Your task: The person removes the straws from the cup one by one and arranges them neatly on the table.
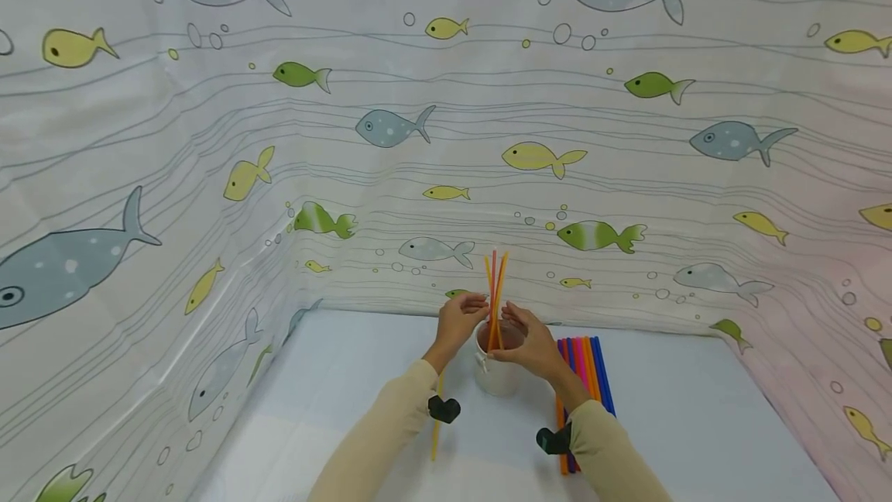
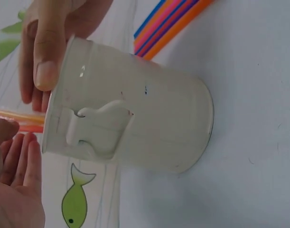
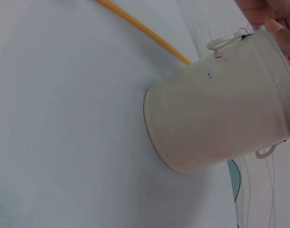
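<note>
The white cup (image 1: 498, 378) hides the lower ends of the straws (image 1: 495, 297) standing in it, and both hands cover its rim in the head view. Beside the cup, the right sleeve (image 1: 613, 448) covers the near ends of the loose straw bundle (image 1: 585, 366). Whether the right hand (image 1: 533, 347) actually pinches a straw is perhaps too small to tell. The left hand (image 2: 16, 190) is cut off by the left wrist view's edge.

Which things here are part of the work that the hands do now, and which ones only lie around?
In use:
- white cup
- straws standing in the cup
- left hand beside those straws
- right hand at the cup's rim

Lying about:
- bundle of coloured straws on the table
- single yellow straw on the table
- fish-pattern curtain
</note>
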A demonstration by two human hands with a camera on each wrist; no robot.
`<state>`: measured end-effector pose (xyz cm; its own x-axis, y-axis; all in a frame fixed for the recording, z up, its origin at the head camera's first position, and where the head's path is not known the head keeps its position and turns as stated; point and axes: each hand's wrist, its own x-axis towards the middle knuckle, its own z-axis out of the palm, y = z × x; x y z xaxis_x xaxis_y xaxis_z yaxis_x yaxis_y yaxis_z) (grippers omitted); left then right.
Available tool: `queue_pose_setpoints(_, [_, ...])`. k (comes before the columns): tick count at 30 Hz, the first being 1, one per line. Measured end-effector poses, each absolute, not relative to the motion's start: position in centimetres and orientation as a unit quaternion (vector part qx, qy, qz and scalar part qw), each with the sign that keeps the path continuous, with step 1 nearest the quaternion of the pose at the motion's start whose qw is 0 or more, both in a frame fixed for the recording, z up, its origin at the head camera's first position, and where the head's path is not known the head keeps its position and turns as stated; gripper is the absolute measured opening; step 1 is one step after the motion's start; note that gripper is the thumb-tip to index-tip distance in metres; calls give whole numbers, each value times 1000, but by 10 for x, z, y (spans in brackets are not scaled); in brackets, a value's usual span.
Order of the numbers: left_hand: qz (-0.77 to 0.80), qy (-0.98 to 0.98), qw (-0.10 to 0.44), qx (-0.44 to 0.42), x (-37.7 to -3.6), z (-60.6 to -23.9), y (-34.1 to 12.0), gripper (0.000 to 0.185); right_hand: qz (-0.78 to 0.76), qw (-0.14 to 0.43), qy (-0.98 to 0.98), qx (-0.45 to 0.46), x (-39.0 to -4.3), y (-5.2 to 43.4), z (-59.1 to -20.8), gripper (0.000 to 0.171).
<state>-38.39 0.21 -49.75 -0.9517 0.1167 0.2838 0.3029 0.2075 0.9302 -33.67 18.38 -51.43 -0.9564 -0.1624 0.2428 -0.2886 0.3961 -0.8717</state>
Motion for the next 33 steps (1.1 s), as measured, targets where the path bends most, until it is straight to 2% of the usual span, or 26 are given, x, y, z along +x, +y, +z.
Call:
queue_pose_setpoints(8, [-614, -775, 78, -127, -380, -499, 14, 30, 525, 57, -839, 129, -335, 185, -515, 102])
queue_pose_setpoints(17, [-612, -772, 101, -138, -378, -499, 20, 25, 523, 51, -841, 130, -333, 184, -510, 101])
queue_pose_setpoints(33, [-603, -781, 101, -131, -378, -504, 19, 21, 508, 77, -844, 150, -334, 184, -515, 96])
